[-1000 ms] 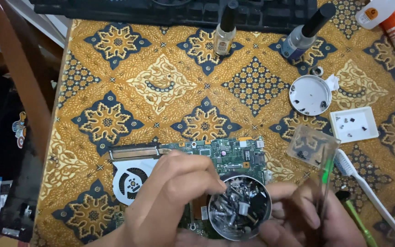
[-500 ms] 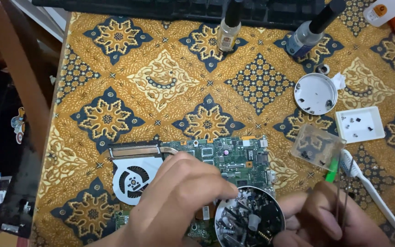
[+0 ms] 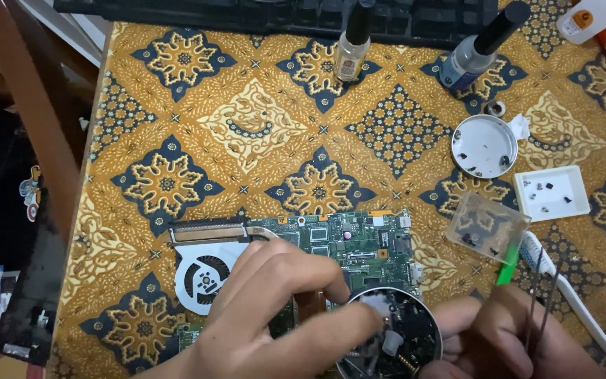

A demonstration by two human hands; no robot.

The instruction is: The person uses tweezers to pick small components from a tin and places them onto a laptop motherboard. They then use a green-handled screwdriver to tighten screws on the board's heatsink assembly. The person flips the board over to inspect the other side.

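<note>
The left hand (image 3: 275, 316) reaches fingertips into the round tin (image 3: 391, 337) at bottom centre, fingers pinched narrow; whether it grips anything I cannot tell. The right hand (image 3: 506, 340) steadies the tin's rim, holding tweezers (image 3: 541, 295). The tin looks light and slippery, its small parts loose; best held by the rim. It overlaps the circuit board (image 3: 345, 245).

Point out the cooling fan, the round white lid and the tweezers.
cooling fan (image 3: 203, 275), head view, on the fan hub.
round white lid (image 3: 484, 146), head view, on its inner face.
tweezers (image 3: 538, 295), head view, on the prongs above the right hand.
</note>
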